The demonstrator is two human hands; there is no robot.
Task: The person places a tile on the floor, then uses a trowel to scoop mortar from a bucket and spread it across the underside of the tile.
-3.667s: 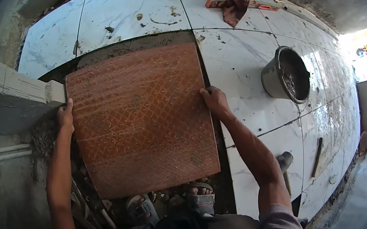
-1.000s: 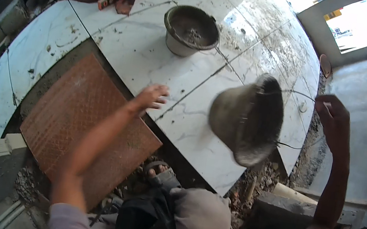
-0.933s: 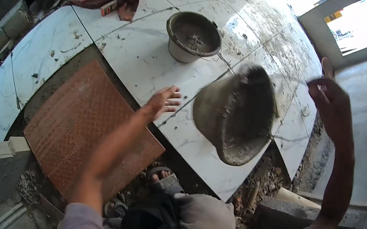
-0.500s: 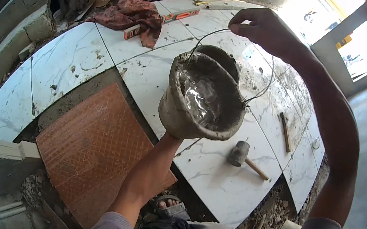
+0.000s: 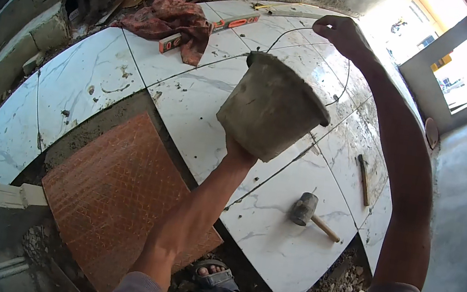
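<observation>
A cement-crusted grey bucket (image 5: 275, 107) hangs in the air above the white marbled tiles, tipped away so that its outer side and base face me and its inside is hidden. My left hand (image 5: 239, 148) grips it from below at the base, with most fingers out of sight behind it. Higher and to the right, my right hand (image 5: 336, 31) pinches the thin wire handle (image 5: 286, 33) and holds it raised. Below the bucket, a rubber mallet (image 5: 304, 209) with a wooden handle lies on a tile. Farther right lies a hammer (image 5: 364, 179).
An orange-brown tile (image 5: 124, 190) with a gridded face lies at the left over dark bedding. White tiles (image 5: 83, 78) cover the floor beyond. A dirty red cloth (image 5: 171, 19) partly covers a spirit level (image 5: 241, 20). Rubble (image 5: 340, 283) borders the tiles near my sandalled foot (image 5: 215, 274).
The bucket has tipped away and shifted slightly right and up, so the wet grey contents seen before are now hidden. My right hand has moved a little right with the handle.
</observation>
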